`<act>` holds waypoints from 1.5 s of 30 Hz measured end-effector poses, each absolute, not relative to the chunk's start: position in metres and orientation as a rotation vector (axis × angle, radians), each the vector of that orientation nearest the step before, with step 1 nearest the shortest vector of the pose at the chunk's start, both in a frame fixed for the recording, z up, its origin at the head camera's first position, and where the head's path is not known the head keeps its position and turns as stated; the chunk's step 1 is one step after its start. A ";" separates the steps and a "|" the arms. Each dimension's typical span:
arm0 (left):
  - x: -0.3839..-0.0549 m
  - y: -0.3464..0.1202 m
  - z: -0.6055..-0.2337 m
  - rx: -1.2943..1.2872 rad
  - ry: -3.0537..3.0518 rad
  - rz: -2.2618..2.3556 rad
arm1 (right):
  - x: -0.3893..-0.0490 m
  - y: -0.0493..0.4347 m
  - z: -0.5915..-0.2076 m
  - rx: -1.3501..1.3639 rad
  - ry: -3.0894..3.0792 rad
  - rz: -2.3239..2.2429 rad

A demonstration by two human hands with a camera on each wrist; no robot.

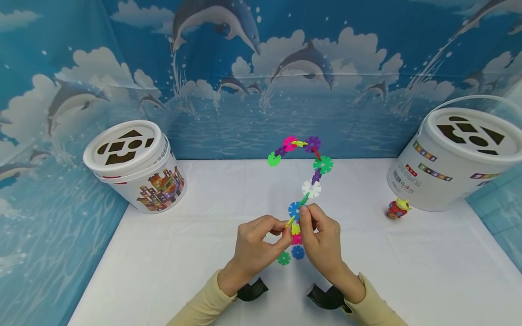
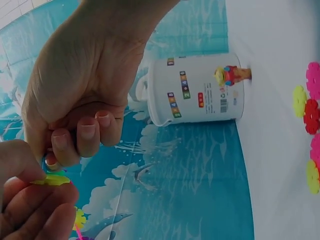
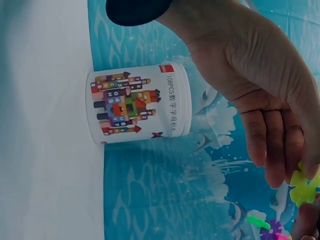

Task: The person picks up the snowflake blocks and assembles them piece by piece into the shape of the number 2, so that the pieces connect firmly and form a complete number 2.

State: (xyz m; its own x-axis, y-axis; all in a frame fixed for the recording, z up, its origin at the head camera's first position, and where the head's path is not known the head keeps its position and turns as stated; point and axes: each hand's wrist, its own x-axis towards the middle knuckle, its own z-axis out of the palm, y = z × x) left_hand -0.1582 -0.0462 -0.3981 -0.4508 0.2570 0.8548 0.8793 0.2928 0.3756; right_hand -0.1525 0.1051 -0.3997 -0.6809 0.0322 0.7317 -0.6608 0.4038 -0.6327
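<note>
My left hand pinches a yellow notched plastic disc between thumb and fingertips. Close beside it, my right hand pinches the near end of a curved chain of such discs, at a blue disc. From there the chain runs through a green disc, a white disc, another green disc and a purple disc, ending in a bright green disc. The yellow and blue discs are very near each other; fingers hide whether they join.
Below the hands lie loose discs, among them a pink disc, a blue disc and a green disc. Lidded white buckets stand left and right. A small red-and-yellow figure stands by the right bucket.
</note>
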 end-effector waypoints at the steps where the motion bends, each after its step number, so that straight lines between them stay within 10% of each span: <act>1: -0.158 -0.046 -0.399 -1.014 -1.881 -1.148 | -0.152 0.105 -0.400 0.534 -1.983 1.316; 45: -0.159 -0.043 -0.406 -1.000 -1.769 -1.393 | -0.154 0.126 -0.389 0.817 -2.098 1.712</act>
State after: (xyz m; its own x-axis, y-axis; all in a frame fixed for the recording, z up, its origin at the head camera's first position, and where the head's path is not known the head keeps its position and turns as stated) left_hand -0.1590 -0.0427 -0.4055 -0.4860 0.1636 0.8585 0.8729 0.1383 0.4679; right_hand -0.1541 0.1264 -0.3892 -0.7886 -0.2317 0.5696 -0.6045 0.1222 -0.7872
